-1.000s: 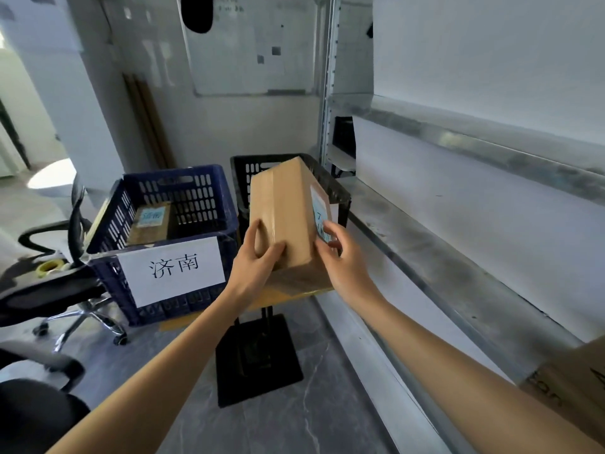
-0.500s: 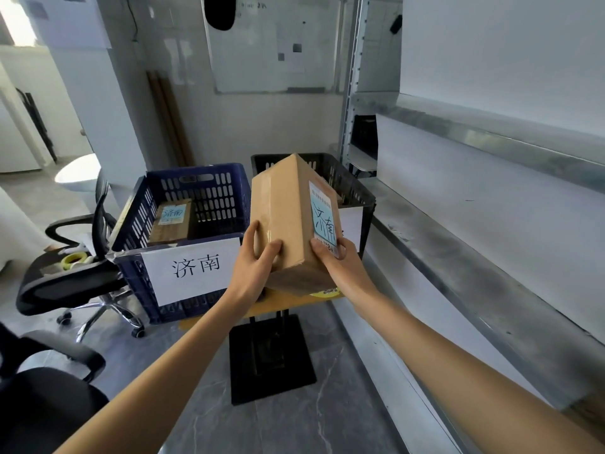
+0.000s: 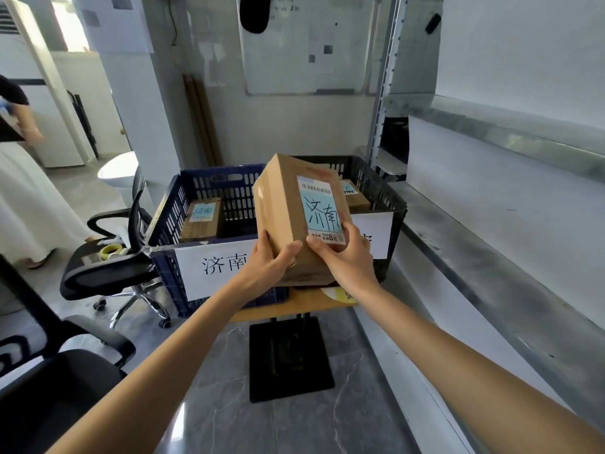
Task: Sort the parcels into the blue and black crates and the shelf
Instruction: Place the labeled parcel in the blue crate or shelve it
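The cardboard parcel (image 3: pixel 281 204) is being held up in the air in front of the two crates, above the seam where they meet, tilted so that its pale blue label (image 3: pixel 322 211) with handwritten characters is facing the camera; the left hand (image 3: pixel 271 267) is gripping its lower left corner, thumb lying across the front face and fingers going round the side; the right hand (image 3: pixel 347 257) is grasping the lower right corner, thumb pressing on the bottom edge of the label and fingers wrapping behind the box. Behind and to the left, the blue crate (image 3: pixel 229 194) is holding a smaller parcel (image 3: pixel 200 219) with a like blue label, and a white sign (image 3: pixel 212 267) with printed characters is hanging on its front wall; just beside it on the right, the black crate (image 3: pixel 376 188) is holding another parcel (image 3: pixel 355 196), its own white sign (image 3: pixel 376 234) partly hidden by the right hand. Both crates are sitting on a small wooden table (image 3: pixel 304 303) standing on a black base (image 3: pixel 289 358); the metal shelf (image 3: pixel 484 263) is running along the right side. To the left, an office chair (image 3: pixel 111 267) is carrying a roll of tape (image 3: pixel 111 251); another person (image 3: pixel 23 191) is standing at the far left edge.
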